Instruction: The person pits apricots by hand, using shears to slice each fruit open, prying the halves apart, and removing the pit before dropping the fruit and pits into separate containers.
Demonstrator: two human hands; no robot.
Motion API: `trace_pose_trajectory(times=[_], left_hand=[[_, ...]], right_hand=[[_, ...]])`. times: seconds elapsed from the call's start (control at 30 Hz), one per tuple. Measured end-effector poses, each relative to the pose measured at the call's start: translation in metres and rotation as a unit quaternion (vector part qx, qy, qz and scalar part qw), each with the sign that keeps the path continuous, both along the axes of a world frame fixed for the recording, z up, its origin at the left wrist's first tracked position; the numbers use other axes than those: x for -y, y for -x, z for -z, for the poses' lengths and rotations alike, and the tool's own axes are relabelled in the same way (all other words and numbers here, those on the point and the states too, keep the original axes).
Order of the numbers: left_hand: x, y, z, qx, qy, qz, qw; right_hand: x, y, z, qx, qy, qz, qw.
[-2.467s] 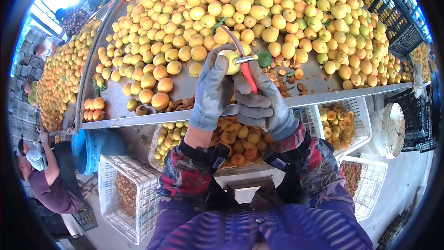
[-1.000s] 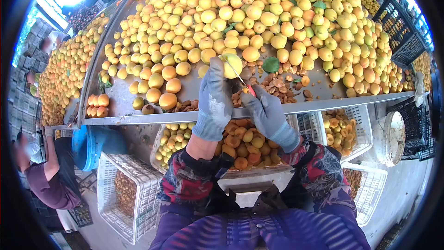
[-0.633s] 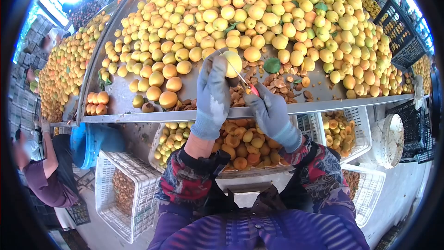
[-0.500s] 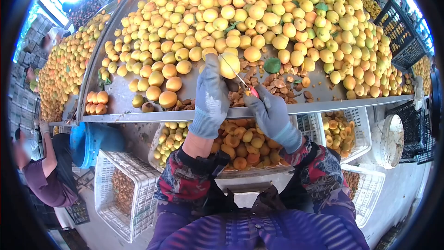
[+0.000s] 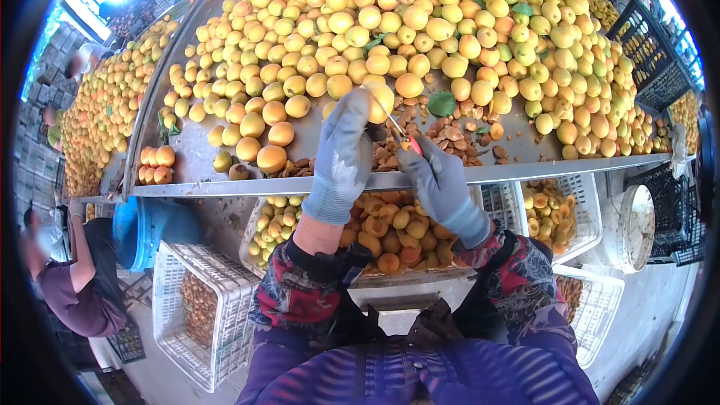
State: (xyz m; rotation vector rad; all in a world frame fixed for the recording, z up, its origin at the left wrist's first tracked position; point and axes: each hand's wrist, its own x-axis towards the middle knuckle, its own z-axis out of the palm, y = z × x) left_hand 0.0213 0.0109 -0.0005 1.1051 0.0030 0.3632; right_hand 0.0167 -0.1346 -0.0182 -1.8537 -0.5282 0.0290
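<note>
My left hand (image 5: 341,146), in a grey glove, is closed on a yellow apricot (image 5: 381,103) just above the near edge of the metal table. My right hand (image 5: 437,184), also gloved, grips a knife by its red handle (image 5: 412,147). The thin knife blade (image 5: 391,121) points up and left and lies against the apricot. Beneath the hands, brown apricot pits (image 5: 450,139) are scattered on the table. A large heap of apricots (image 5: 420,22) covers the table beyond them.
Below the table edge (image 5: 247,188) stands a crate of cut apricots (image 5: 394,236). A white crate (image 5: 217,330) of pits and a blue barrel (image 5: 157,232) are at left. A white bucket (image 5: 634,229) stands at right. Another person (image 5: 79,277) sits at far left.
The apricot in my left hand has shifted slightly to the right and been turned a little against the blade. Both hands otherwise stay nearly in place.
</note>
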Motion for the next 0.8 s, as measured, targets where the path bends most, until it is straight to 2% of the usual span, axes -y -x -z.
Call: trace_pose_trajectory(times=[0.07,0.13,0.2,0.33,0.4,0.43,0.5,0.63,0.7,0.77,0.8], left_hand=[[0.006,0.0,-0.005,-0.011,0.0,-0.023,1.0],[0.005,0.002,-0.006,-0.024,-0.001,-0.047,0.999],[-0.009,0.005,-0.007,-0.048,0.031,0.037,0.998],[-0.012,0.004,-0.006,-0.083,0.04,0.075,0.993],[-0.001,-0.003,-0.006,0.002,0.023,-0.022,0.999],[-0.002,0.0,-0.009,0.001,0.024,-0.022,0.999],[-0.008,0.01,-0.017,-0.033,-0.019,0.008,0.999],[-0.012,0.005,-0.002,-0.099,0.012,0.069,0.993],[0.002,-0.002,-0.002,0.025,-0.09,-0.062,0.994],[0.003,0.006,-0.01,-0.007,-0.097,-0.057,0.994],[0.003,0.009,-0.014,-0.036,-0.104,-0.05,0.993]], right_hand=[[0.001,-0.002,0.001,-0.008,-0.012,0.0,1.0],[0.001,-0.002,0.003,0.035,0.013,0.002,0.999],[0.001,0.0,0.003,0.033,0.01,-0.001,0.999],[0.001,-0.001,0.005,0.03,0.008,0.002,1.0],[0.002,-0.001,0.003,0.038,0.023,0.005,0.999],[0.002,-0.001,0.002,0.045,0.038,0.008,0.998],[0.003,-0.001,0.002,0.051,0.043,0.005,0.998],[0.0,0.0,-0.001,0.078,0.033,0.012,0.996],[0.001,-0.001,-0.001,0.064,0.025,0.006,0.998],[0.001,0.0,0.001,0.049,0.019,0.001,0.999],[0.0,0.001,0.003,0.032,-0.034,-0.031,0.998]])
